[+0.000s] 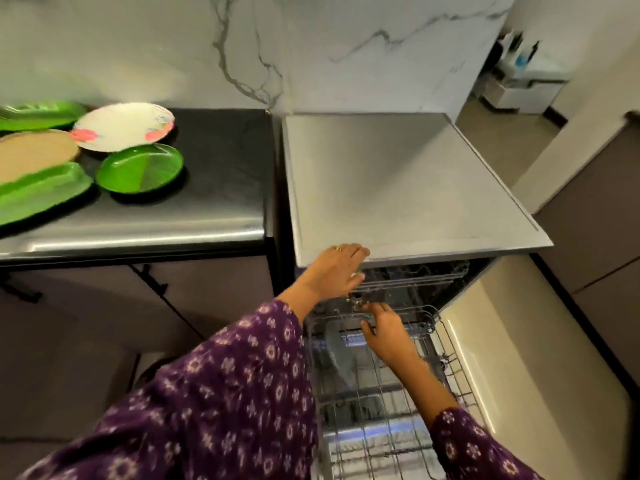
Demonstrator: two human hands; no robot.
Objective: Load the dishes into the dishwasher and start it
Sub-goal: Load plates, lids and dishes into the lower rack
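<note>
At upper left, plates (140,168) lie on the counter (214,188); I judge them light, stiff, slick: hold by the rim. Left hand (334,268) flat on the dishwasher (398,185); right hand (386,334) on the rack (431,318), grip unclear.

A single head-worn wide-angle camera looks forward and steeply down, close above the open dishwasher (398,188), the black tabletop (214,168) at left.

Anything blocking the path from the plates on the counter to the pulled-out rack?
No object visibly does: the plates lie on the counter left of the open dishwasher; the rack is out, uncovered. Only the left hand and right hand are at its far end.
</note>
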